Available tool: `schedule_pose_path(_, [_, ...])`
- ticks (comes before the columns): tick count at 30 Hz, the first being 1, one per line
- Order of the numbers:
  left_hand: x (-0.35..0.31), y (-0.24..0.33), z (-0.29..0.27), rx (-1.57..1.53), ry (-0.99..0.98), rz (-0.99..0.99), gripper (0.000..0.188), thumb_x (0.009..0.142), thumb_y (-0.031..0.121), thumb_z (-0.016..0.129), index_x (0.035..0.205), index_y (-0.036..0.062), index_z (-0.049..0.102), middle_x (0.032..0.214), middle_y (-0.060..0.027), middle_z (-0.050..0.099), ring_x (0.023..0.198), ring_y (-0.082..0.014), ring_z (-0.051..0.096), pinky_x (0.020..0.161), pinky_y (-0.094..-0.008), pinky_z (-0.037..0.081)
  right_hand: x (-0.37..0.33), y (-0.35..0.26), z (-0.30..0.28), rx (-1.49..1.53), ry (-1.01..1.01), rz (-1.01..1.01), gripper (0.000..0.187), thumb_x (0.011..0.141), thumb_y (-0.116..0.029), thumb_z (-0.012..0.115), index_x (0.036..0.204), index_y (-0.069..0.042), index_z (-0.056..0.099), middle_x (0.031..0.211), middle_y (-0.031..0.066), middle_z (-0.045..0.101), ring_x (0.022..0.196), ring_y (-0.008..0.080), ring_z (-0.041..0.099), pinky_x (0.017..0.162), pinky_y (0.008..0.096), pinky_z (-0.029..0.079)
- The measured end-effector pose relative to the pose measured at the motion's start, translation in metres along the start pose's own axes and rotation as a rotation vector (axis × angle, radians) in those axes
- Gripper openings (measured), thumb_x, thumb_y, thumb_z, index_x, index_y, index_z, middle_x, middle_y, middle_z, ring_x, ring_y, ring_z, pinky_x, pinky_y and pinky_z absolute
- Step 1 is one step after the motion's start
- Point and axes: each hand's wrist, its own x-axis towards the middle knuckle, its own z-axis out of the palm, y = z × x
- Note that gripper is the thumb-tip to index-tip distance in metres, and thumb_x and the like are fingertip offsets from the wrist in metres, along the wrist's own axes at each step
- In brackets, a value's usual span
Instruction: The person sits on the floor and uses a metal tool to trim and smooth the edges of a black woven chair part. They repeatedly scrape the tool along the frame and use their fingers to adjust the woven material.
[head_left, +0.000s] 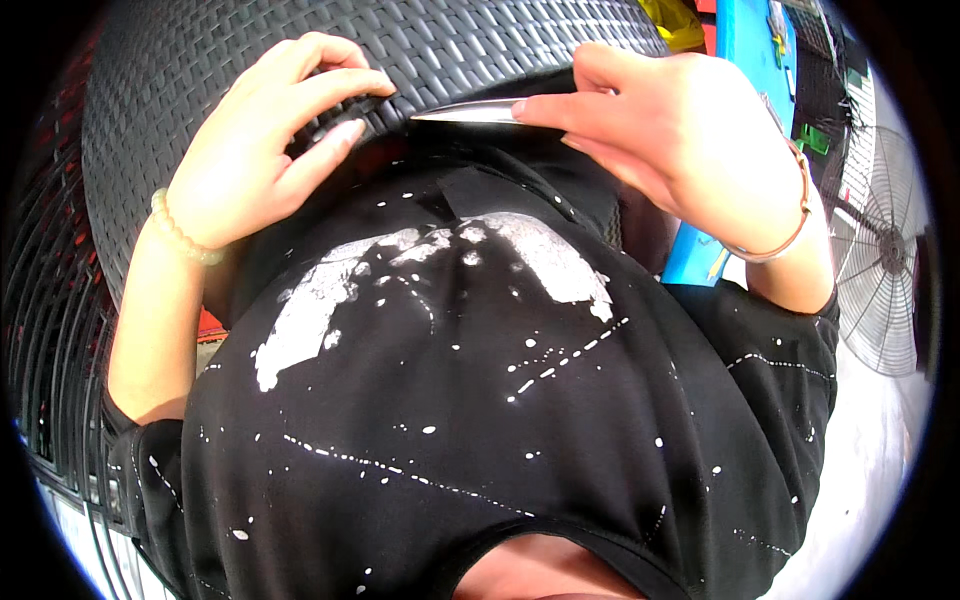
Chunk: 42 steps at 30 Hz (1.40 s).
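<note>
A large curved panel of black wicker weave (300, 25) lies across my lap. My left hand (265, 140), with a pale bead bracelet at the wrist, grips its near edge, thumb below and fingers curled above. Closed around a pointed silver metal tool (465, 112) is my right hand (680, 135). The tool's tapered tip points left and meets the wicker edge just right of my left fingertips. My right palm hides the tool's other end, so its exact kind cannot be made out.
Loose black strands (60, 300) hang in a mass at the far left. On the right stands a blue board or table (745, 50) with small items on it. A round fan with a wire cage (880, 250) is farther right. A yellow bag (675, 22) shows at the top.
</note>
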Motion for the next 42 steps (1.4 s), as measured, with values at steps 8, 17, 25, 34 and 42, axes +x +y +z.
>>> schedule_pose_path(8, [0.012, -0.004, 0.011, 0.038, 0.016, 0.035, 0.020, 0.085, 0.001, 0.058, 0.104, 0.0041, 0.063, 0.107, -0.0084, 0.058, 0.104, -0.0280, 0.056, 0.094, -0.0372, 0.044, 0.002, -0.007, -0.001, -0.009, 0.045, 0.031, 0.027, 0.084, -0.009, 0.068, 0.111, -0.012, 0.072, 0.084, 0.0080, 0.056, 0.066, 0.0275, 0.062, 0.060, 0.0360, 0.048])
schedule_pose_path(17, [0.014, -0.017, 0.015, -0.135, 0.041, 0.055, 0.020, 0.080, -0.005, 0.050, 0.096, 0.0037, 0.059, 0.103, -0.0087, 0.059, 0.100, -0.0272, 0.056, 0.093, -0.0359, 0.042, 0.009, -0.003, -0.005, 0.002, 0.021, -0.012, 0.030, 0.082, -0.008, 0.066, 0.111, -0.011, 0.072, 0.083, 0.0103, 0.061, 0.073, 0.0293, 0.066, 0.065, 0.0373, 0.051])
schedule_pose_path(25, [0.014, -0.015, 0.013, -0.213, 0.079, 0.067, 0.024, 0.076, -0.008, 0.048, 0.094, 0.0039, 0.059, 0.099, -0.0072, 0.060, 0.094, -0.0252, 0.056, 0.087, -0.0346, 0.044, 0.018, -0.009, -0.016, -0.309, -0.192, -0.049, 0.028, 0.085, -0.020, 0.058, 0.111, -0.018, 0.069, 0.085, 0.0040, 0.054, 0.058, 0.0189, 0.063, 0.048, 0.0317, 0.050])
schedule_pose_path(34, [0.017, -0.011, 0.010, -0.209, 0.077, 0.100, 0.023, 0.073, -0.002, 0.054, 0.095, 0.0037, 0.057, 0.099, -0.0082, 0.060, 0.096, -0.0272, 0.056, 0.090, -0.0366, 0.045, 0.028, 0.005, -0.023, -0.222, -0.169, -0.214, 0.017, 0.083, -0.017, 0.059, 0.093, -0.009, 0.070, 0.080, 0.0046, 0.060, 0.068, 0.0213, 0.067, 0.054, 0.0324, 0.053])
schedule_pose_path(42, [0.021, -0.014, 0.005, -0.222, 0.015, 0.104, 0.025, 0.072, -0.001, 0.055, 0.096, 0.0038, 0.058, 0.098, -0.0092, 0.060, 0.095, -0.0287, 0.056, 0.090, -0.0373, 0.046, 0.032, 0.012, -0.035, -0.154, -0.105, -0.264, 0.015, 0.083, -0.016, 0.059, 0.091, -0.007, 0.069, 0.082, 0.0075, 0.063, 0.072, 0.0246, 0.068, 0.060, 0.0330, 0.054])
